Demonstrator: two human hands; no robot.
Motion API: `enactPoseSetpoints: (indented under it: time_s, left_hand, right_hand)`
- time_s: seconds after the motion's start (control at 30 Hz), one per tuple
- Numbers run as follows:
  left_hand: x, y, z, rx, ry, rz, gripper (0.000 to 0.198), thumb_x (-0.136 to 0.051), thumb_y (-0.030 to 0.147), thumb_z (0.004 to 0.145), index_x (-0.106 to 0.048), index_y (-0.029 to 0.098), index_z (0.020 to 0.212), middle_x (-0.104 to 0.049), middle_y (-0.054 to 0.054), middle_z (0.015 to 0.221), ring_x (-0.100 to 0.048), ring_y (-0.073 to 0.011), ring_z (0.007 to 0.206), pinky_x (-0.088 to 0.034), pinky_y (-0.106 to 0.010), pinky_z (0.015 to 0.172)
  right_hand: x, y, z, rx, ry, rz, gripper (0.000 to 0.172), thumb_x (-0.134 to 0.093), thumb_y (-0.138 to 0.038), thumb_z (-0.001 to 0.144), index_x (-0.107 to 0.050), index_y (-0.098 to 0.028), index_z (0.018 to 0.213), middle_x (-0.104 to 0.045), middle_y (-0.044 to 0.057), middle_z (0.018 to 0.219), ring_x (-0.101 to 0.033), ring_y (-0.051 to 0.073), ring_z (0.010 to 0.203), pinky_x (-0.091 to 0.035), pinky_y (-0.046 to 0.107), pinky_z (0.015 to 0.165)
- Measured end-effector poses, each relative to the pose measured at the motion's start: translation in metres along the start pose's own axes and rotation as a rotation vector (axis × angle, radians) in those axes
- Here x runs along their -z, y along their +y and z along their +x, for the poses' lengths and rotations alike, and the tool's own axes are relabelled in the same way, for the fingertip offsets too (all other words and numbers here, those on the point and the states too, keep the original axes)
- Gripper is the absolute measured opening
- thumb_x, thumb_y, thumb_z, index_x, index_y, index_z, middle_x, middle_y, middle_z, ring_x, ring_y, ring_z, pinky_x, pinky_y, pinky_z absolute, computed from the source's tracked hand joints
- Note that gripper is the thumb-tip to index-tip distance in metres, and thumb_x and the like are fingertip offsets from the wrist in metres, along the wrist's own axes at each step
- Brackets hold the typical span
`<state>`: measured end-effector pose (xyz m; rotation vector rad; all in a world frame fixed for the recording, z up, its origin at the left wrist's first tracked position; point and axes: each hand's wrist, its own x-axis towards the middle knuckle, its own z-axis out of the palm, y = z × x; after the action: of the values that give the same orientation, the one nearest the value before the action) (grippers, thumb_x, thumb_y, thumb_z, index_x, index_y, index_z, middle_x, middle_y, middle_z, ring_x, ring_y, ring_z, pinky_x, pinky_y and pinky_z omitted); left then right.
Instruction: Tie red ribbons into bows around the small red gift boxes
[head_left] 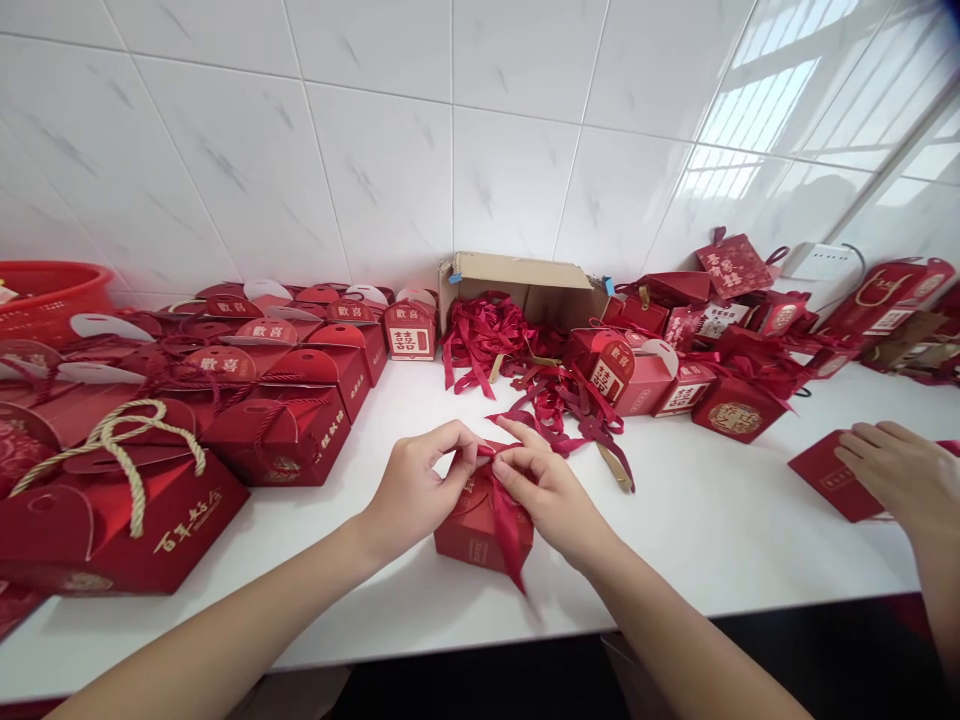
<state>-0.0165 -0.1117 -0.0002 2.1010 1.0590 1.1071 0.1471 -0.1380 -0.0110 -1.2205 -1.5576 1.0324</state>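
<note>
Gift box: a small red gift box (469, 535) stands on the white table (712, 530), near its front edge, straight before the person.
Ribbon: a dark red ribbon (508, 525) runs over the box top. One tail hangs down the front right corner.
Left hand: the left hand (416, 490) has its fingertips pinched on the ribbon at the box top.
Right hand: the right hand (551, 495) is likewise clamped on the ribbon, its fingertips close against the left's.
Progress (judgement): the ribbon is on the box, but no finished bow shows. The knot itself is hidden under the fingers.
Done, apparently: closed red boxes (285, 420) stand in rows at the left. Whether all carry ribbon cannot be told.
Left to do, apparently: a heap of loose ribbons (487, 345) lies before an open cardboard carton (525, 280), with jumbled red boxes (675, 375) to the right of it.
Nearest left: a large red box with a rope handle (127, 500).
Far right: a co-worker's hand (900, 475) rests on a flat red box blank (825, 475).
</note>
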Motion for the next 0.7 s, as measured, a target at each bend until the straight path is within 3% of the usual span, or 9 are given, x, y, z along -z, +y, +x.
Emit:
enactPoseSetpoints:
  time_s: [0.13,0.27,0.37,0.53,0.7]
  left_hand:
    - [0.001,0.000,0.002,0.013,0.065,-0.058,0.008,-0.056,0.023,0.082,-0.051,0.019,0.077,-0.060,-0.002,0.080,-0.061,-0.0150,0.077,-0.054,-0.028,0.072]
    - [0.007,-0.005,0.000,-0.055,-0.069,-0.057,0.003,-0.056,0.020,0.082,-0.056,0.017,0.083,-0.063,-0.005,0.086,-0.062,-0.0169,0.083,-0.054,-0.031,0.079]
    - [0.008,-0.007,0.000,-0.084,-0.112,-0.048,0.014,-0.058,0.017,0.079,-0.061,0.016,0.093,-0.066,-0.007,0.094,-0.064,-0.0181,0.088,-0.053,-0.032,0.083]
    - [0.005,-0.009,0.002,-0.010,-0.033,-0.067,0.009,-0.063,0.019,0.077,-0.070,0.017,0.082,-0.072,-0.005,0.089,-0.067,-0.0186,0.085,-0.053,-0.030,0.081]
    - [0.016,-0.008,0.001,-0.031,-0.062,-0.071,0.013,-0.061,0.014,0.077,-0.073,0.017,0.077,-0.073,-0.005,0.084,-0.068,-0.0165,0.078,-0.055,-0.026,0.074]
  right_hand:
    - [-0.004,0.001,0.000,-0.037,0.051,0.214,0.027,-0.058,-0.038,0.085,-0.064,-0.020,0.066,-0.047,0.009,0.139,-0.029,0.028,0.139,-0.033,0.043,0.105]
    - [-0.006,0.002,-0.002,-0.053,0.056,0.309,0.026,-0.061,-0.040,0.083,-0.067,-0.020,0.068,-0.047,0.008,0.139,-0.034,0.026,0.136,-0.035,0.040,0.104]
    - [-0.006,0.002,-0.003,-0.068,0.051,0.337,0.024,-0.061,-0.040,0.083,-0.070,-0.020,0.073,-0.046,0.007,0.139,-0.041,0.025,0.131,-0.037,0.039,0.103]
    - [-0.002,-0.001,-0.006,-0.053,0.040,0.265,0.024,-0.057,-0.039,0.086,-0.075,-0.023,0.083,-0.053,0.006,0.134,-0.042,0.024,0.131,-0.036,0.040,0.105]
    - [0.012,-0.001,-0.013,0.131,0.053,-0.052,0.018,-0.059,-0.025,0.083,-0.074,-0.022,0.091,-0.069,0.007,0.111,-0.061,0.023,0.108,-0.048,0.037,0.092]
